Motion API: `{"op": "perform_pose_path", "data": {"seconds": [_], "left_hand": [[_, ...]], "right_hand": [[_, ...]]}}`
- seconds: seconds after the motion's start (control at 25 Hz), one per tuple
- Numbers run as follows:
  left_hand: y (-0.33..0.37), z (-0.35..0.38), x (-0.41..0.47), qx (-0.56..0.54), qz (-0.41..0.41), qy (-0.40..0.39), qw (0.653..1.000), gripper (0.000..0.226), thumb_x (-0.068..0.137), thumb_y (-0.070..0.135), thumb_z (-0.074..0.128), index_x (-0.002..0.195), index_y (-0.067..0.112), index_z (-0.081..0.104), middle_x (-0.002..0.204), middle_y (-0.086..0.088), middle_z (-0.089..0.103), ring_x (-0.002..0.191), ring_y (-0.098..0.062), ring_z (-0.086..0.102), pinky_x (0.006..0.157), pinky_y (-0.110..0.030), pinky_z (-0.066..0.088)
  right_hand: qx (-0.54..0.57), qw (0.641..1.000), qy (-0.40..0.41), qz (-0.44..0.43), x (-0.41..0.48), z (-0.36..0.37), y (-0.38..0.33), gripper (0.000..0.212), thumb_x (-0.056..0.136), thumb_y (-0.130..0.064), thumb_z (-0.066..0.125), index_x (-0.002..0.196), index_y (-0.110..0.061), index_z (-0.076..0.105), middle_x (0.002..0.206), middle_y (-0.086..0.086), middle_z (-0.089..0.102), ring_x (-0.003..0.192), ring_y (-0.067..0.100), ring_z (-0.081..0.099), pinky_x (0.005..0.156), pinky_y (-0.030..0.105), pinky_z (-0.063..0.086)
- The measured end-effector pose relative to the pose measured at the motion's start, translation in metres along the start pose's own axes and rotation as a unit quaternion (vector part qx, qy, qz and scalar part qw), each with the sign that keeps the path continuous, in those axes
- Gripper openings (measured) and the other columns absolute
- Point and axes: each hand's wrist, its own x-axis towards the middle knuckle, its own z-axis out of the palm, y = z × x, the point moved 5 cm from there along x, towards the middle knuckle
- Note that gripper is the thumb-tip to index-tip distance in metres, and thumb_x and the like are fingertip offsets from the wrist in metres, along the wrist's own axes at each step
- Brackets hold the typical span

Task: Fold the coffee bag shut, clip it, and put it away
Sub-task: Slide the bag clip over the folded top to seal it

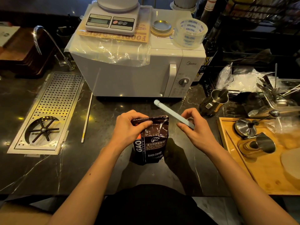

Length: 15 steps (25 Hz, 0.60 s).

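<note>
A dark brown coffee bag (pixel 154 143) stands upright on the black marble counter in front of me, its top folded over. My left hand (pixel 129 127) pinches the folded top at the bag's left side. My right hand (pixel 196 129) holds a long pale blue sealing clip (pixel 172 113) by its near end, just right of the bag's top. The clip slants up and away to the left, with its far end free above the counter.
A white microwave (pixel 138 73) stands right behind the bag, carrying a kitchen scale (pixel 112 18) and a tape roll (pixel 190 34). A perforated metal drain tray (pixel 48 111) lies at left. At right are a wooden tray (pixel 259 159) with metal tools and a steel pitcher (pixel 214 103).
</note>
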Motion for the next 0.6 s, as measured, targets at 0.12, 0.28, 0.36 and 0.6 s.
{"op": "perform_pose_path", "data": {"seconds": [0.12, 0.28, 0.36, 0.6], "left_hand": [[-0.0008, 0.0000, 0.0006, 0.001, 0.000, 0.001, 1.000, 0.012, 0.077, 0.024, 0.081, 0.089, 0.022, 0.078, 0.083, 0.007, 0.068, 0.079, -0.009, 0.066, 0.073, -0.024, 0.050], [-0.0007, 0.0002, -0.0003, 0.000, 0.000, 0.002, 1.000, 0.012, 0.078, 0.023, 0.081, 0.089, 0.022, 0.078, 0.083, 0.005, 0.069, 0.080, -0.011, 0.066, 0.073, -0.025, 0.050], [-0.0006, 0.0003, -0.0005, 0.000, 0.000, 0.001, 1.000, 0.011, 0.078, 0.023, 0.080, 0.089, 0.022, 0.078, 0.084, 0.005, 0.069, 0.081, -0.011, 0.067, 0.074, -0.025, 0.051], [-0.0006, 0.0003, -0.0015, 0.002, 0.002, 0.002, 1.000, 0.011, 0.078, 0.023, 0.080, 0.088, 0.026, 0.078, 0.084, 0.009, 0.069, 0.080, -0.007, 0.066, 0.073, -0.019, 0.049]], "right_hand": [[-0.015, 1.000, 0.021, -0.005, -0.0014, 0.0000, -0.0018, 0.012, 0.093, -0.013, 0.062, 0.100, -0.018, 0.053, 0.086, -0.009, 0.054, 0.071, 0.001, 0.050, 0.063, 0.010, 0.040], [-0.022, 0.999, 0.014, -0.038, 0.0002, 0.0017, -0.0062, 0.008, 0.097, -0.017, 0.056, 0.104, -0.021, 0.055, 0.088, -0.009, 0.053, 0.073, 0.002, 0.047, 0.063, 0.011, 0.036], [-0.025, 0.998, 0.012, -0.048, 0.0014, 0.0019, -0.0049, 0.012, 0.096, -0.019, 0.054, 0.106, -0.021, 0.058, 0.095, -0.003, 0.054, 0.080, 0.004, 0.048, 0.067, 0.010, 0.036], [-0.045, 0.995, -0.065, -0.057, 0.0009, 0.0063, 0.0019, 0.029, 0.098, -0.036, 0.046, 0.114, -0.018, 0.062, 0.103, -0.002, 0.051, 0.088, 0.002, 0.050, 0.073, 0.011, 0.038]]}}
